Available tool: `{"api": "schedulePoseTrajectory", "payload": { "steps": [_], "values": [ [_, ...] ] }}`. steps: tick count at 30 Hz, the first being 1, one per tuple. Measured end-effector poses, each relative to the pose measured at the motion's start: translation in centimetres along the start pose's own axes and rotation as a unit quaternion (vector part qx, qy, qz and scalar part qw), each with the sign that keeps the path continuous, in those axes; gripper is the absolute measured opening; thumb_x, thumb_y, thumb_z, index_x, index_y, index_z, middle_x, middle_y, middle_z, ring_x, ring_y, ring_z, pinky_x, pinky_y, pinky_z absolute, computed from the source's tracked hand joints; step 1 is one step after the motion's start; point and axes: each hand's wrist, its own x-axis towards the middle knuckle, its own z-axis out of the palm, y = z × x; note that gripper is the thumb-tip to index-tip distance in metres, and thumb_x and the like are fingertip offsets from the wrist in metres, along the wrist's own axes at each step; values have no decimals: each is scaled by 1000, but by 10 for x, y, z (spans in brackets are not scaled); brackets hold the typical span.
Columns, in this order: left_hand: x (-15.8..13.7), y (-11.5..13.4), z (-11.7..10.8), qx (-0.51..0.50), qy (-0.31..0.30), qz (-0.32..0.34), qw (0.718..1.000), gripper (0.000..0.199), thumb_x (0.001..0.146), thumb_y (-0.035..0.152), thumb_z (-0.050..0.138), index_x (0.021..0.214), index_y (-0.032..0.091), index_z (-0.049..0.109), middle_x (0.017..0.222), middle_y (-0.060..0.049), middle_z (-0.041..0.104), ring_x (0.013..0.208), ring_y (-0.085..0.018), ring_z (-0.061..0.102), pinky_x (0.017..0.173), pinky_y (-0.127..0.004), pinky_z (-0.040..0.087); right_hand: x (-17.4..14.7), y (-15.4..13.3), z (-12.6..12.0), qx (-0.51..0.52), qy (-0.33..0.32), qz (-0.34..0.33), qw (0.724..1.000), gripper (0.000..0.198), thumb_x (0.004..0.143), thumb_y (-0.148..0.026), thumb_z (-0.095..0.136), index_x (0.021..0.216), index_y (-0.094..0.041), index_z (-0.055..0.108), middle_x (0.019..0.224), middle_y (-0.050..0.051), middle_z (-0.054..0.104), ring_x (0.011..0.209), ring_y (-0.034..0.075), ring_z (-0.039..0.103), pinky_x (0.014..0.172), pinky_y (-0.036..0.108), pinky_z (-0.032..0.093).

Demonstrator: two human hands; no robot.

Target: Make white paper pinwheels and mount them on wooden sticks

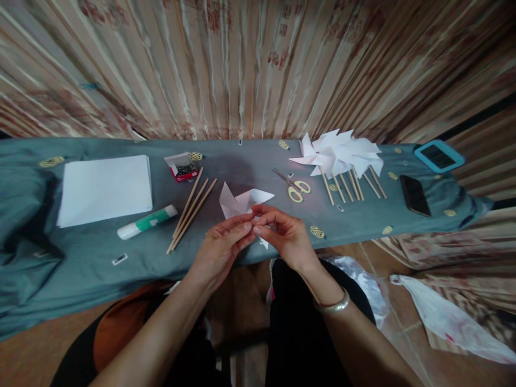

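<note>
My left hand (pixel 226 240) and my right hand (pixel 284 234) meet at the table's front edge, fingertips pinched together. What sits between the fingers is too small to make out. Just behind and beneath them is a white paper pinwheel (pixel 237 203) with folded, pointed blades; its lower part is covered by my hands, and I cannot tell whether they grip it. To the left lie three wooden sticks (pixel 191 215) and an open red-and-white box (pixel 183 167) of small dark pieces. Scissors (pixel 296 188) with yellow handles rest to the right.
A stack of white paper (pixel 107 188) and a green-and-white glue stick (pixel 147 221) lie left. Several finished pinwheels on sticks (pixel 342 156) overlap at the back right. Beyond them are a black phone (pixel 415 194) and a blue-framed device (pixel 439 155). Plastic bags (pixel 447 312) lie on the floor.
</note>
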Motion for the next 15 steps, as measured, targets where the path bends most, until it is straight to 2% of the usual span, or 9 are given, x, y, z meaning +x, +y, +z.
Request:
{"api": "schedulePoseTrajectory", "payload": {
  "steps": [10,15],
  "values": [
    [0,-7,-11,31,10,-21,999,29,54,20,88,78,11,75,70,-2,71,59,-7,62,62,-18,51,-14,-3,1,-116,-14,-23,993,4,77,-23,72,77,-27,70,120,3,67,115,20,60,103,38,42],
    [-4,-9,-15,39,-7,-10,999,24,57,21,86,76,13,76,78,-4,73,64,-8,62,63,-17,51,-21,3,4,-163,-19,-64,984,7,82,-24,69,88,-28,70,110,3,70,110,19,63,99,37,45]
  ]
}}
